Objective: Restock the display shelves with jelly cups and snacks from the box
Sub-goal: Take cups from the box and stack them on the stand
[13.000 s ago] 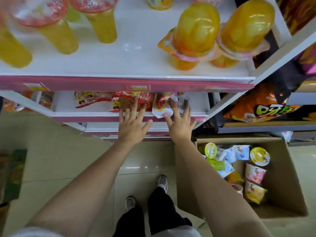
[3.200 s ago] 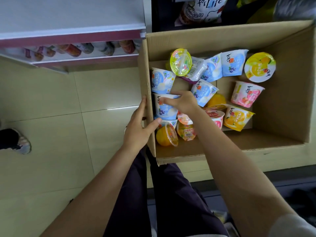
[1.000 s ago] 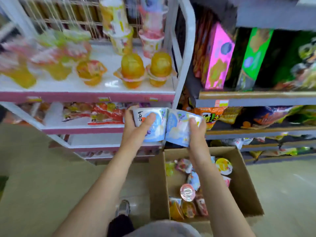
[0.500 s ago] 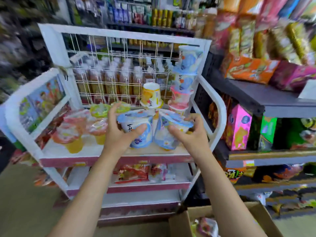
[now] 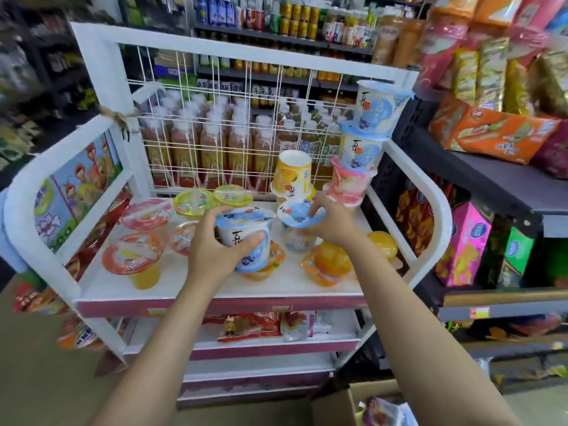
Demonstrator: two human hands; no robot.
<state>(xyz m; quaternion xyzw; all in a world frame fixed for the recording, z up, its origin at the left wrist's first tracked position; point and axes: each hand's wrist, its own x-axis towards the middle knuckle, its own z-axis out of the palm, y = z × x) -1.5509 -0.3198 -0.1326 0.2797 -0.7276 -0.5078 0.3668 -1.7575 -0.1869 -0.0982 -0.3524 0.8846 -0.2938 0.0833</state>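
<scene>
Head camera view: a person is standing at a white display rack (image 5: 92, 284), holding one blue jelly cup in each hand above its top shelf. Left hand (image 5: 212, 250) is gripping a cup (image 5: 246, 238) upright; right hand (image 5: 332, 222) is clasping another cup (image 5: 298, 232), tilted lid-up. Both are hovering just near of a stack of cups (image 5: 362, 149) at the far right (the right hand is nearer it). Cardboard box (image 5: 338, 404) is sitting near, at the bottom edge.
</scene>
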